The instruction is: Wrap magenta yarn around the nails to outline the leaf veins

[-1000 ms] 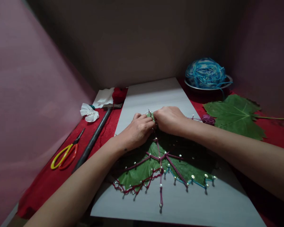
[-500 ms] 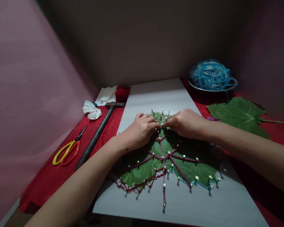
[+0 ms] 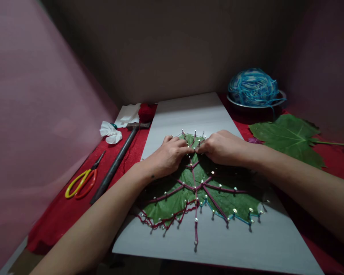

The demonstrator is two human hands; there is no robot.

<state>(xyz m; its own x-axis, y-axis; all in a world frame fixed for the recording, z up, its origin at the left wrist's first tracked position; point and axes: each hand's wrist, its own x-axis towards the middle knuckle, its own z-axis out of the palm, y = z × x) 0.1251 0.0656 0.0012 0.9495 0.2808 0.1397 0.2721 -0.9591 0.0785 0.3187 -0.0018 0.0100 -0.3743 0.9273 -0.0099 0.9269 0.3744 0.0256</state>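
In the head view, a left hand (image 3: 173,153) and right hand (image 3: 222,147), fingertips bunched, grip unclear, flank a nail (image 3: 194,149) while purple yarn (image 3: 193,175), likely light, limp and best pinched nail-side, crosses a leaf (image 3: 164,212) on white board (image 3: 189,112).

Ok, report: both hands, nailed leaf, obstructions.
Left hand and right hand: fingertips close at one nail. Nailed leaf: on white board, purple yarn strung across. Hands cover part.

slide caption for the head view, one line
Left hand and right hand over a green leaf strung with yarn on a white board.
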